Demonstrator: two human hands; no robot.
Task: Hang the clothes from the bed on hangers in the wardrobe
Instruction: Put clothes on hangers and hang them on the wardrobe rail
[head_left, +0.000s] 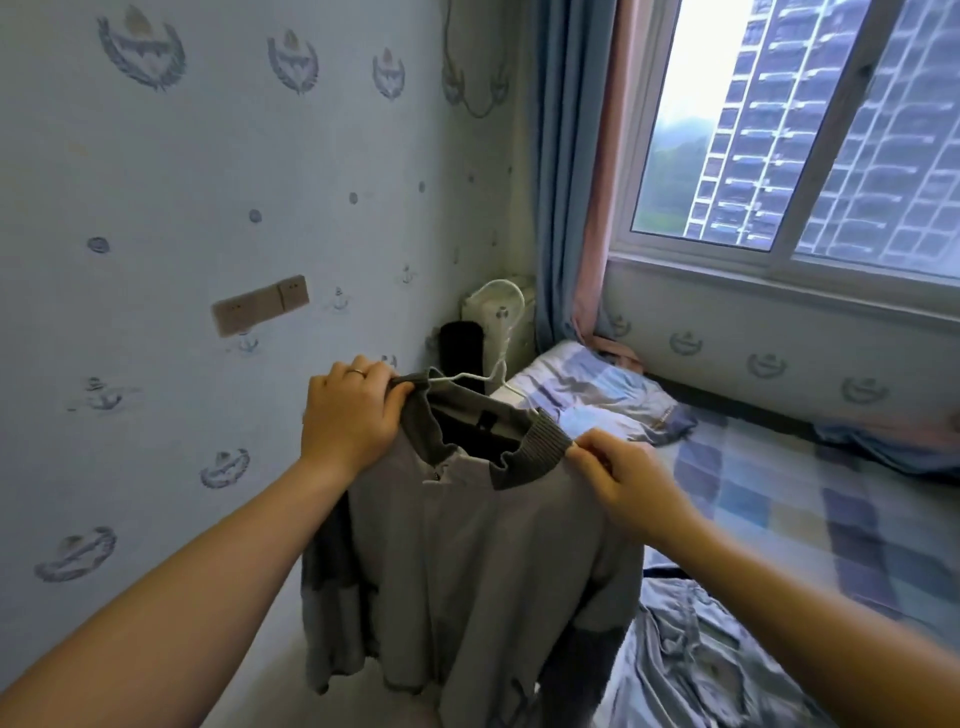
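Jacket (467, 545): grey, on a white hanger (503, 364), centre of frame, its right edge over the bed (753, 493) edge
Left hand (350, 415): grips the collar's left end
Right hand (623, 483): pinches the collar's right end
Open room: lower left, between jacket and wall (182, 312)

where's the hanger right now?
Head view, centre: the white hanger sits inside the collar of the grey jacket, hook sticking up above it. The left hand and right hand hold the collar on either side, beside the bed.
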